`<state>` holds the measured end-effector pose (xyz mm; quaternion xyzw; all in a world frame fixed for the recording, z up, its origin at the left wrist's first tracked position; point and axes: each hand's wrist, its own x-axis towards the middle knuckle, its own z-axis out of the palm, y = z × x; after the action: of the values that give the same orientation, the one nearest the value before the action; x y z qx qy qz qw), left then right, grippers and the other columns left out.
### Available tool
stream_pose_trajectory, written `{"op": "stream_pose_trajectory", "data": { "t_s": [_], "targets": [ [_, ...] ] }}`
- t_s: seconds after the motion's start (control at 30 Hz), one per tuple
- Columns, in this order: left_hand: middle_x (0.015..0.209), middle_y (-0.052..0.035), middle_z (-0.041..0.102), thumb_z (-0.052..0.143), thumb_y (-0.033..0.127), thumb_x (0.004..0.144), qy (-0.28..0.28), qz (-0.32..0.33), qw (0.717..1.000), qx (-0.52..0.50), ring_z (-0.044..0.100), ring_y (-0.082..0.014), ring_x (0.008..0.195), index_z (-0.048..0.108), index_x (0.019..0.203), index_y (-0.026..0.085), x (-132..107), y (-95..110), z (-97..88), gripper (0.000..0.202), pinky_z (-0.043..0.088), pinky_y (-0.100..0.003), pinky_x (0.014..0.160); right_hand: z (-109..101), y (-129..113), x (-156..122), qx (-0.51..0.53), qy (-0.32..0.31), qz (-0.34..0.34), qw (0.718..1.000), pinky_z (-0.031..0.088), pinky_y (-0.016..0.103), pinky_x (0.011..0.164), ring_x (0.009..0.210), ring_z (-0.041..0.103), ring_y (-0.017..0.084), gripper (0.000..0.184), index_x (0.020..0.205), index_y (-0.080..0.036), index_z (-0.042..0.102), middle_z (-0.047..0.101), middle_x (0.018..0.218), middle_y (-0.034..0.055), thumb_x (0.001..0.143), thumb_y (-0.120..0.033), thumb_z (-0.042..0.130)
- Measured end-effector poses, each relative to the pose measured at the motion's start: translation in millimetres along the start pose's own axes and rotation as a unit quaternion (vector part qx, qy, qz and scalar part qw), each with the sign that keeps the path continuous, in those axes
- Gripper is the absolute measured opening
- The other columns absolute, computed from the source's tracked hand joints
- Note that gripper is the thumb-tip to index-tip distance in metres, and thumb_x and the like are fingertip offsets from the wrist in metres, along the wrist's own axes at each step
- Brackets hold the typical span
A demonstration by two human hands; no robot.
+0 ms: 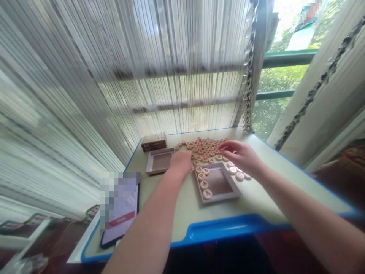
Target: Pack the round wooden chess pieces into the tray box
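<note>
Chinese chess pieces, round and wooden with red or dark characters, lie in a loose heap on the table. My left hand is at the heap's left front edge with its fingers closed; what they hold, if anything, is hidden. Over the right side of the heap, my right hand has its fingers and thumb apart, their tips close to the pieces. A shallow box tray in front contains several dark-lettered pieces along its left side. Paler pieces lie right of that tray, below my right hand.
Another shallow box half sits left of my left hand, with a small carton behind it. A tablet lies at the left edge. The table has a blue rim with a molded trough in front. String curtains hang behind.
</note>
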<state>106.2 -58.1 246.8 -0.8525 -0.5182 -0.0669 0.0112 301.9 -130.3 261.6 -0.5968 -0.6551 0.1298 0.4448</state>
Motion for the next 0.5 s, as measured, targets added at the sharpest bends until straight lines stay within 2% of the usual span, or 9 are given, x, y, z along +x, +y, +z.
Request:
{"op": "stream_pose_trajectory", "data": {
  "t_s": [0.07,0.13,0.27,0.4,0.5],
  "targets": [
    [0.101,-0.0099,0.065,0.042,0.007,0.077,0.006,0.007,1.0,-0.002,0.06,-0.0211,0.094,0.064,0.099,0.018,-1,1,-0.4,0.033,0.047,-0.031,0.081,1,-11,9,-0.046,-0.072,-0.017,0.996,0.043,0.022,0.056,0.062,0.059,0.013,0.018,0.079,-0.02,0.07,0.068,0.073,0.0017,0.072,-0.025,0.054],
    [0.099,-0.0104,0.065,0.042,0.008,0.078,0.015,0.012,1.0,0.0,0.06,-0.0207,0.094,0.064,0.098,0.017,0,-1,1.3,0.031,0.046,-0.03,0.082,9,-10,20,-0.113,-0.108,-0.043,0.987,0.041,0.022,0.056,0.061,0.057,0.013,0.016,0.076,-0.021,0.07,0.067,0.071,0.0014,0.072,-0.025,0.056],
    [0.096,-0.0113,0.065,0.04,0.012,0.083,0.007,0.016,1.0,0.008,0.06,-0.02,0.091,0.064,0.096,0.016,2,-7,6.9,0.027,0.046,-0.029,0.083,29,16,31,-0.188,-0.076,-0.077,0.976,0.041,0.025,0.062,0.069,0.057,0.015,0.021,0.086,-0.021,0.071,0.067,0.079,0.0038,0.078,-0.029,0.052],
    [0.096,-0.0115,0.065,0.037,0.017,0.086,0.01,0.014,1.0,0.013,0.061,-0.0208,0.089,0.064,0.097,0.017,3,-8,7.4,0.029,0.047,-0.031,0.081,36,33,26,-0.188,-0.115,-0.148,0.964,0.042,0.028,0.073,0.084,0.057,0.019,0.024,0.094,-0.023,0.07,0.066,0.089,0.0055,0.081,-0.033,0.053],
    [0.096,-0.0102,0.065,0.037,0.017,0.086,0.01,0.027,1.0,0.009,0.062,-0.0208,0.088,0.064,0.099,0.018,3,-7,6.3,0.03,0.047,-0.031,0.08,35,32,24,-0.201,-0.133,-0.164,0.957,0.041,0.029,0.078,0.086,0.056,0.019,0.022,0.086,-0.023,0.072,0.066,0.083,0.0058,0.082,-0.031,0.052]
  ]
}}
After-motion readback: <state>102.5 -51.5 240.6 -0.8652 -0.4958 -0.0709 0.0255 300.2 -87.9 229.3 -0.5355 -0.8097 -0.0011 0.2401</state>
